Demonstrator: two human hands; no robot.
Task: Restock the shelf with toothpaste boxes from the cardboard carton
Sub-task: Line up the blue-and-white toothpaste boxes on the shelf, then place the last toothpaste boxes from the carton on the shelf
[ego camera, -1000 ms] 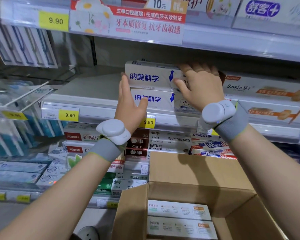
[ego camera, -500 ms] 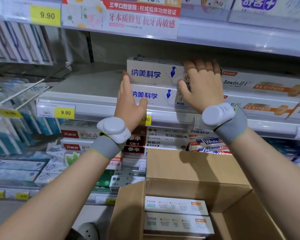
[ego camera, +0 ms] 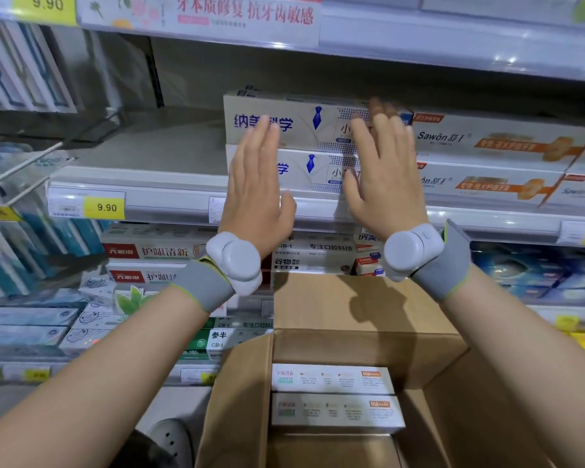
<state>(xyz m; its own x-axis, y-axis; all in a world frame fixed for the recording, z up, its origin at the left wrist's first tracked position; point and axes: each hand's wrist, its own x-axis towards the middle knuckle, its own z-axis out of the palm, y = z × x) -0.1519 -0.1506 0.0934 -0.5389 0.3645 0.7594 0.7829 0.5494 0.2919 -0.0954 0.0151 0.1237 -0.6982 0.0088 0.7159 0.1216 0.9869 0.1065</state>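
My left hand (ego camera: 255,194) and right hand (ego camera: 384,177), a second ago flat against the two stacked toothpaste boxes (ego camera: 301,143), have drawn back with fingers straight, holding nothing; the pair now sits placed on the shelf (ego camera: 142,197). Long axes run left–right along the shelf edge, printed faces toward me. Two more boxes (ego camera: 335,396) lie in the cardboard carton (ego camera: 368,312) below, likewise crosswise, so restocking is unfinished

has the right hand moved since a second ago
Yes. The right hand gripped the top toothpaste box by its right end; now it is open and drawn back, in front of the two stacked boxes.
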